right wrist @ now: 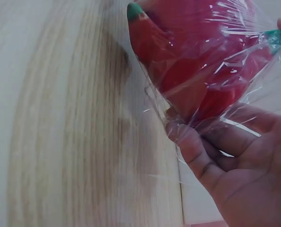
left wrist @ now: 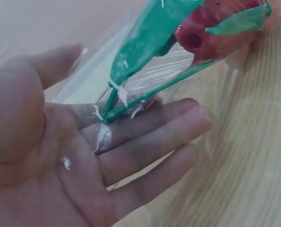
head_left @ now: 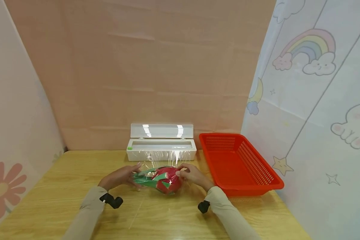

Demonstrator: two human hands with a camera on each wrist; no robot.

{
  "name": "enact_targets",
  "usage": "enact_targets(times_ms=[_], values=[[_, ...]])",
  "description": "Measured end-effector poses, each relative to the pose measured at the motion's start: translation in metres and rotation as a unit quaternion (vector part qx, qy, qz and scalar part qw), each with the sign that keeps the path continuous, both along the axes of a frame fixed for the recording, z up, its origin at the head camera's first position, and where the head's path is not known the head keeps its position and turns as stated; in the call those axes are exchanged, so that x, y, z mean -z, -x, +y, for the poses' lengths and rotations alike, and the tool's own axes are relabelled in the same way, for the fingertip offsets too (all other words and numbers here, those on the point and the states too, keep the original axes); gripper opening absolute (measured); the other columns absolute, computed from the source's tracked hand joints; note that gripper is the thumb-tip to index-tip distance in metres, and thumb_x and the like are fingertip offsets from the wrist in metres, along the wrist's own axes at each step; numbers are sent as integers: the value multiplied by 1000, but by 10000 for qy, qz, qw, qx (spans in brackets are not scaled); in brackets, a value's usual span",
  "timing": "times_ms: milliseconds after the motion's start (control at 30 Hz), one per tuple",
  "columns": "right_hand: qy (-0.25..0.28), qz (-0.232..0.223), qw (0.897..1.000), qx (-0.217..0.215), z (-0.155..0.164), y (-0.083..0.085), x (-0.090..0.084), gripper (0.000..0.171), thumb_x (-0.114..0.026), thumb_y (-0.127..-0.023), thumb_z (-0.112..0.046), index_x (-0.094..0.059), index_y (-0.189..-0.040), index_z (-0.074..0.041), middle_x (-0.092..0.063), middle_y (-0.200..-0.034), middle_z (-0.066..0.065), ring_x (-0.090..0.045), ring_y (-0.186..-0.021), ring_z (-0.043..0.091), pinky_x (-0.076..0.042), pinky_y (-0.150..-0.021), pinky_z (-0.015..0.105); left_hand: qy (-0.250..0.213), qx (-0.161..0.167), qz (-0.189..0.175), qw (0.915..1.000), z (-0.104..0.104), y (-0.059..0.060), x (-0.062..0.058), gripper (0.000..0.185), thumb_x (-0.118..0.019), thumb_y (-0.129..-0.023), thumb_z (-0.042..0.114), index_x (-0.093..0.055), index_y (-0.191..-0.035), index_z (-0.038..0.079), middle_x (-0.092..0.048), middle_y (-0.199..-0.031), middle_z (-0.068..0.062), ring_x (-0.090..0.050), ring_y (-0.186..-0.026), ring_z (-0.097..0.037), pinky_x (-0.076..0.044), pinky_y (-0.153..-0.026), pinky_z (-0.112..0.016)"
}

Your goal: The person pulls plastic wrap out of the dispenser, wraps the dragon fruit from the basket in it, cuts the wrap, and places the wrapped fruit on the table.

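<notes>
**Mia:** Wrapping is the job right now. See the red dragon fruit (head_left: 167, 180)? It sits on the wooden table (head_left: 63, 196), in the middle, between two hands. Clear plastic wrap (head_left: 165, 156) goes over it.

**Ben:** Where does the wrap come from?

**Mia:** From the white wrap box (head_left: 161, 150) just behind the fruit. The sheet looks joined to the box, not cut off yet.

**Ben:** What is the left hand (head_left: 120, 177) doing?

**Mia:** Its fingers are flat and spread. They lie under the wrap, by the green leafy tips. It is not squeezing anything.

**Ben:** And the right hand (head_left: 193, 176)?

**Mia:** Its fingers curl around the round end of the fruit and pinch the wrap against it.

**Ben:** What comes next, do you think?

**Mia:** I think the loose wrap must be pulled tight and tucked under, and the sheet cut free at the box. The red basket (head_left: 267, 181) waits near the right hand, with nothing in it.
</notes>
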State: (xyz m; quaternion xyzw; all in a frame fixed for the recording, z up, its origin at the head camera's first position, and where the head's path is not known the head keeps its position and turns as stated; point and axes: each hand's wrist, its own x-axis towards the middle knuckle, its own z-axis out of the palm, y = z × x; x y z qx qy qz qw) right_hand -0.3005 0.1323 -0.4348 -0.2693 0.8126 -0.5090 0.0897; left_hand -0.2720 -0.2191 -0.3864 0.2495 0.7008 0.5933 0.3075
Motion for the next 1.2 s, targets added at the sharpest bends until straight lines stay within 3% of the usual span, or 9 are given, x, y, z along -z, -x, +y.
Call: enact_targets(times_ms=[100, 233, 333, 500, 600, 700, 833, 1100, 1200], values=[[-66, -17, 10000, 70, 0, 3, 2, 32, -59, -98, -28, -66, -112, 0, -60, -75, -1, -57, -60, 23, -50, -52, 37, 679, -659, 339, 9949, 4, 17, 31, 50, -35, -110, 30, -60, -122, -12, -73, -102, -21, -72, -93, -36, -56, -86, -45], [-219, 141, 9990, 362, -2, 4, 2, 34, -57, -98, -36, -68, -99, -4, -58, -78, -1, -55, -63, 17, -48, -54, 31, 660, -677, 548, 9940, -2, 25, 49, 48, -35, -111, 29, -64, -118, -9, -74, -97, -18, -73, -88, -27, -56, -83, -38], [-326, 205, 9966, 732, -5, 2, -1, 39, -53, -100, -39, -65, -85, -6, -54, -74, -1, -51, -65, 15, -46, -56, 29, 522, -663, 458, 9954, -3, 27, 50, 49, -33, -111, 30, -65, -118, -7, -74, -98, -19, -74, -88, -27, -57, -83, -38], [-324, 30, 9906, 1326, -13, -1, 0, 47, -49, -103, -44, -66, -80, -7, -47, -67, -3, -48, -65, 13, -41, -57, 25, 606, -1146, 310, 9911, 4, 27, 49, 50, -33, -111, 30, -66, -112, -8, -75, -88, -18, -75, -78, -25, -59, -74, -38], [-286, -126, 9888, 1461, -19, -3, 2, 53, -46, -103, -49, -71, -90, -4, -51, -70, -1, -51, -68, 15, -43, -58, 26, 634, -1444, 226, 9872, 8, 27, 51, 51, -32, -111, 31, -67, -108, -6, -74, -82, -17, -74, -72, -23, -57, -67, -35], [-219, -228, 9889, 1451, -22, -5, 3, 60, -42, -103, -54, -72, -109, -2, -67, -91, 6, -60, -87, 20, -51, -76, 35, 696, -1615, 270, 9840, 10, 26, 54, 54, -32, -111, 33, -68, -106, -7, -74, -82, -18, -74, -69, -22, -49, -56, -27], [-104, -262, 9894, 1428, -20, -10, 6, 61, -41, -103, -54, -67, -123, -3, -69, -116, 11, -61, -105, 25, -48, -96, 45, 709, -1639, 232, 9837, 10, 24, 56, 56, -32, -110, 35, -68, -105, -7, -74, -82, -18, -74, -70, -22, -44, -51, -24], [-342, 448, 9871, 1500, -23, -22, -1, 58, -45, -103, -50, -62, -127, 0, -65, -119, 15, -60, -108, 31, -49, -95, 50, 838, -1764, 213, 9805, 9, 23, 53, 64, -28, -110, 40, -67, -107, -11, -73, -86, -24, -75, -77, -30, -55, -63, -33], [-571, 764, 9822, 1616, -25, -26, -5, 57, -48, -102, -49, -61, -127, 1, -64, -117, 16, -62, -104, 30, -52, -91, 48, 566, -1504, 446, 9860, 4, 15, 48, 61, -32, -110, 42, -67, -112, -9, -74, -89, -21, -75, -81, -30, -58, -73, -37]])
